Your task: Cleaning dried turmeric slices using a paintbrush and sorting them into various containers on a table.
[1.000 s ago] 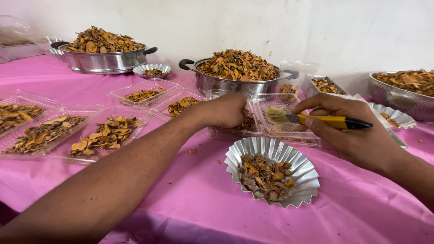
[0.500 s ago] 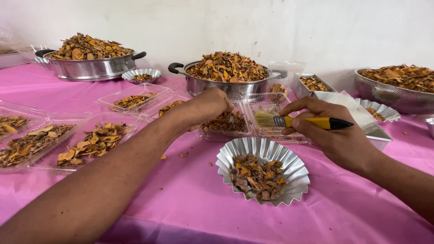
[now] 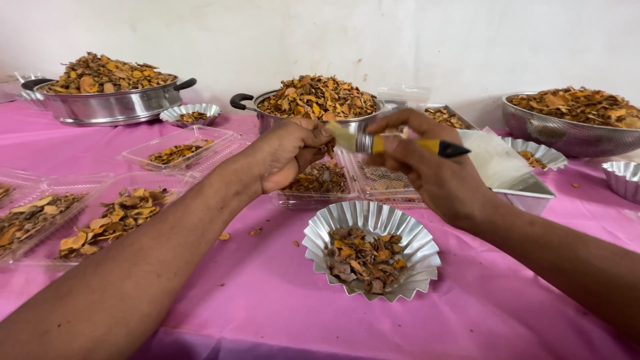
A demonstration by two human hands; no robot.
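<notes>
My right hand (image 3: 427,170) grips a small paintbrush (image 3: 400,142) with a yellow and black handle, bristles pointing left. My left hand (image 3: 288,155) is closed around a piece of dried orange-brown chip, held against the bristles above a clear plastic tray (image 3: 320,181) of chips. Below both hands a fluted foil cup (image 3: 373,250) holding dried chips sits on the pink tablecloth (image 3: 267,293). Directly behind the hands stands a steel pot (image 3: 313,107) heaped with the same chips.
Another heaped steel pan (image 3: 110,97) stands at the back left, a steel bowl (image 3: 573,127) of chips at the back right. Clear trays (image 3: 177,148) with chips lie to the left. Small foil cups (image 3: 190,115) and a steel scoop (image 3: 507,170) sit around. A white wall is behind.
Both hands have lifted and come together; my left hand rose from the clear tray with a chip and the brush bristles now meet it.
</notes>
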